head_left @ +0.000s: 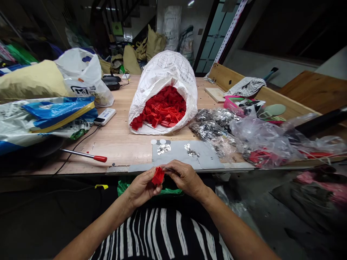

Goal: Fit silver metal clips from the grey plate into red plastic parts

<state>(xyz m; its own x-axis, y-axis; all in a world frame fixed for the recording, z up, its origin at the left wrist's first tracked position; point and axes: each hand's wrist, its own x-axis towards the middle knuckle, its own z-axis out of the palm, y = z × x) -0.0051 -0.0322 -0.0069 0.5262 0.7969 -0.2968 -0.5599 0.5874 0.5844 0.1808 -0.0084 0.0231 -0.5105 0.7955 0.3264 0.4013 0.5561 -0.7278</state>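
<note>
Left hand (pixel 141 187) is gripping a red plastic piece (pixel 158 176) at 6 o'clock, just off the bench (pixel 121 144) edge. Right hand (pixel 185 177) is pinching a thin bit (pixel 170 169) against it, probably fitting it in, which is calling for fine alignment. Sack (pixel 162 72) is lying at 12 o'clock.

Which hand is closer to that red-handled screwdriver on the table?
Left. The left hand, holding a red part, is below-right of the screwdriver; the right hand lies beyond it, farther right.
</note>
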